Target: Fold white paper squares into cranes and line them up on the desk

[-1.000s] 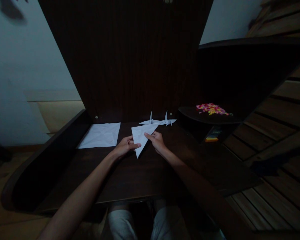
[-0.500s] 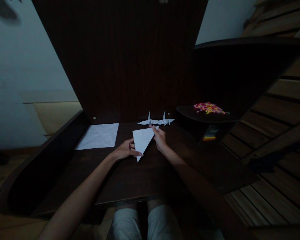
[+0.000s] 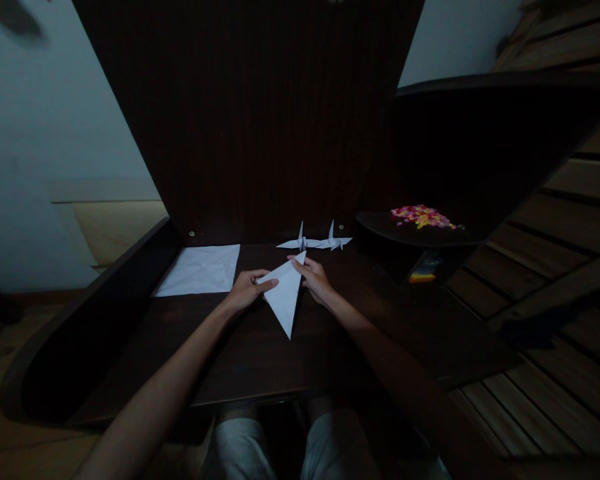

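A folded sheet of white paper (image 3: 286, 298), triangular with one long point toward me, is held between both hands over the dark desk. My left hand (image 3: 250, 289) pinches its left corner, thumb lying on top and fingers underneath. At the upper right corner my right hand (image 3: 313, 277) grips the paper, thumb on the front face. Just beyond the hands, two white folded paper cranes (image 3: 315, 244) rest side by side against the back panel. To the left lies a flat, creased white sheet of paper (image 3: 200, 270).
A small corner shelf (image 3: 375, 227) on the right carries a pile of pink, red and yellow bits (image 3: 423, 216). Under it sits a yellow and blue item (image 3: 423, 275). The desk (image 3: 245, 373) has a raised side panel (image 3: 80, 340) at the left.
The folded paper has turned so its long point aims more straight toward me. My left hand has shifted from the lower tip up to the left corner, while the right keeps its corner.
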Demonstrator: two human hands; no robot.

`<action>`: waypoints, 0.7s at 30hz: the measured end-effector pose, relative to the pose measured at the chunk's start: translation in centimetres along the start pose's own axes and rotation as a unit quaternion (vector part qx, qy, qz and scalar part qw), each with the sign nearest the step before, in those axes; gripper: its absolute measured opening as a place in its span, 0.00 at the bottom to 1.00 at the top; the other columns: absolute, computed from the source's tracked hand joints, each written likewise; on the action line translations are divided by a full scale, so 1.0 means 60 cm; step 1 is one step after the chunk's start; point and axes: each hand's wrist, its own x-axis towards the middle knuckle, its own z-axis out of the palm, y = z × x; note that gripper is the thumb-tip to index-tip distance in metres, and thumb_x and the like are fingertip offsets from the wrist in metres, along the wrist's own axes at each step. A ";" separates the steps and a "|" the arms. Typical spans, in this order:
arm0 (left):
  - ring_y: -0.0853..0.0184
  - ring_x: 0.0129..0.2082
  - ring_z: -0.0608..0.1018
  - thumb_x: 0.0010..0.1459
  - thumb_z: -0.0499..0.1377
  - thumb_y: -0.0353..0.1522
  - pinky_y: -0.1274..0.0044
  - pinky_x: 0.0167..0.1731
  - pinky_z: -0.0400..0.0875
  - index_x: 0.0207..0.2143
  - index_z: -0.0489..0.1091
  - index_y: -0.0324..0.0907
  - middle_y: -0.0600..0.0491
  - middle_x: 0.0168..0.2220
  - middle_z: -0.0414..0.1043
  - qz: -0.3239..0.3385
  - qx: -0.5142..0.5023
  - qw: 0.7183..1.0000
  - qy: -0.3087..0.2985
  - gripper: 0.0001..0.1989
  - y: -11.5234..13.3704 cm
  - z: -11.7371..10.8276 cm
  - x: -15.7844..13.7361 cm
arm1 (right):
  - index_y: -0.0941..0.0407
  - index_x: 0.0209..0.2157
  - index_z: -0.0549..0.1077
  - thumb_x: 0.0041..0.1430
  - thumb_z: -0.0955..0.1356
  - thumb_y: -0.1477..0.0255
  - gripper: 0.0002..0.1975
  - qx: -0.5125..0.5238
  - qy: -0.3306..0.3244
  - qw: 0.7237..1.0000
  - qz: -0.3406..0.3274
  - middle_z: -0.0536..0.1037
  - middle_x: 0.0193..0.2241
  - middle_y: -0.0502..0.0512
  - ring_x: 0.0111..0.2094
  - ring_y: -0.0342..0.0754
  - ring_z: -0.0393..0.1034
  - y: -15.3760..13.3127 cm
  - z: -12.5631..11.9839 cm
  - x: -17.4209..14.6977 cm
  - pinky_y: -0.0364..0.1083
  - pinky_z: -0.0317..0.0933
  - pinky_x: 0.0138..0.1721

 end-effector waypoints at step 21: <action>0.57 0.41 0.76 0.38 0.63 0.28 0.70 0.39 0.73 0.32 0.77 0.34 0.42 0.41 0.76 -0.016 -0.153 0.986 0.061 0.14 -0.002 -0.011 0.009 | 0.56 0.25 0.75 0.40 0.69 0.72 0.06 0.032 -0.018 0.999 0.003 0.77 0.27 0.52 0.31 0.47 0.69 0.010 -0.008 0.010 0.44 0.61 0.32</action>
